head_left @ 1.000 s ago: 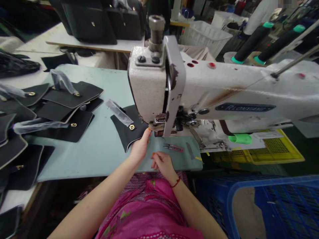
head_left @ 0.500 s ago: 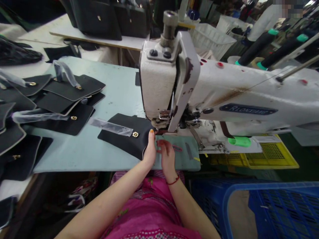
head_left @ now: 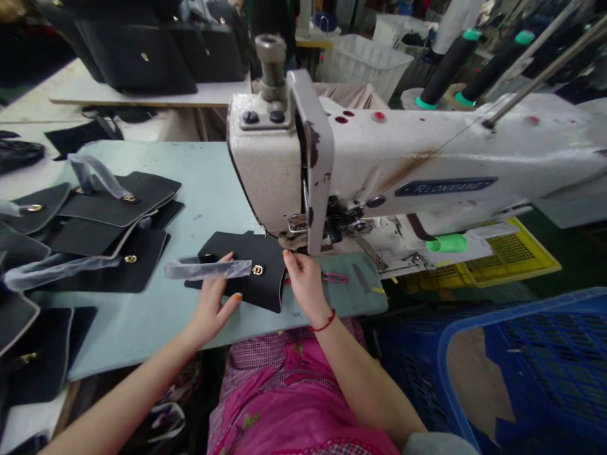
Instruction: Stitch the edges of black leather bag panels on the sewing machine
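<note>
A black leather-like panel [head_left: 237, 243] lies flat on the pale green table, its right corner by the needle area of the sewing machine [head_left: 265, 164]. A gold clasp [head_left: 258, 270] and a strap wrapped in clear plastic [head_left: 208, 269] sit on the panel. My left hand [head_left: 213, 309] rests on it with fingers apart, the fingers partly behind the wrapped strap. With fingers curled together, my right hand [head_left: 306, 284] pinches the panel's right edge close under the machine head; the fingertips are partly hidden. Pink thread snips [head_left: 336, 277] lie just right of that hand.
Several similar black panels [head_left: 104, 243] with wrapped straps are piled on the left. A blue basket [head_left: 446, 354] stands low on the right, with a yellow crate [head_left: 516, 253] behind. Black bags [head_left: 128, 50] stand on a far bench. Thread cones [head_left: 448, 69] rise behind the machine.
My left hand has moved left from the panel's right edge onto its middle. My right hand has closed at the panel's right edge. The camera view has shifted.
</note>
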`<state>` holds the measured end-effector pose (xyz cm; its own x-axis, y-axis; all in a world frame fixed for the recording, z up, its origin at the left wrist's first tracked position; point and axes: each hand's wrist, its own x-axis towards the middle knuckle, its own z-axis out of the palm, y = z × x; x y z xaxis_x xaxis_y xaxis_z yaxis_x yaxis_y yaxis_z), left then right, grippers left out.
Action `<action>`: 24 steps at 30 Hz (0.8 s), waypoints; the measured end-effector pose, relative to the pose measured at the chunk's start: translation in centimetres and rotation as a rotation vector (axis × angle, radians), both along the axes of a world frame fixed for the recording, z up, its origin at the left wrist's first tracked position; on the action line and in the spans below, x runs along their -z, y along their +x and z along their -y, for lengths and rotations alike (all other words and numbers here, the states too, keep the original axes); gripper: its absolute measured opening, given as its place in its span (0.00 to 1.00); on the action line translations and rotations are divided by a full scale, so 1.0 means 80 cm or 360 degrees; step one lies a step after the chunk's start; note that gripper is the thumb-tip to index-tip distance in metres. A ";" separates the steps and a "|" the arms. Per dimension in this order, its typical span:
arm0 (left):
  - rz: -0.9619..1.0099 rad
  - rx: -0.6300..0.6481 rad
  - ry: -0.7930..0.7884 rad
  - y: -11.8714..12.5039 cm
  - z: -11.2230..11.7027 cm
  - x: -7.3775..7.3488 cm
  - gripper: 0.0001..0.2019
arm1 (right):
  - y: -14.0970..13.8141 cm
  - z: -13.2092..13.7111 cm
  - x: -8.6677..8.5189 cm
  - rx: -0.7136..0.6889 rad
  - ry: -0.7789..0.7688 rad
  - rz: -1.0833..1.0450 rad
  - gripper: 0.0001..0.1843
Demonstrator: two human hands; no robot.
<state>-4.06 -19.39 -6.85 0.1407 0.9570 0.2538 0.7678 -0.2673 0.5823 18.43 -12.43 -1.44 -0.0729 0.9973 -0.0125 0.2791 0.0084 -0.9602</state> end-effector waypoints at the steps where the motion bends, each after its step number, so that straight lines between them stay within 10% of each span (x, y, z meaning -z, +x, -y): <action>1: -0.0109 0.0177 0.0045 -0.010 -0.032 -0.008 0.34 | -0.002 0.001 0.001 0.0010 0.0003 0.0001 0.26; 5: -0.0532 0.0777 0.0200 -0.018 -0.126 -0.032 0.44 | -0.011 0.005 0.003 0.0064 0.0017 0.0020 0.24; 8: -0.0697 0.0930 0.0138 -0.010 -0.147 -0.043 0.48 | -0.013 0.006 0.005 0.0099 0.0065 0.0028 0.24; 24: -0.1226 0.0194 -0.0122 0.066 -0.062 -0.119 0.41 | 0.032 -0.018 -0.011 -0.0230 -0.0127 -0.0023 0.25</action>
<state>1.21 -14.41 2.68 0.3555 0.9344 -0.0243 0.9307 -0.3562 -0.0825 20.98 -11.00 -0.57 -0.2164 0.9722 -0.0894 0.2664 -0.0293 -0.9634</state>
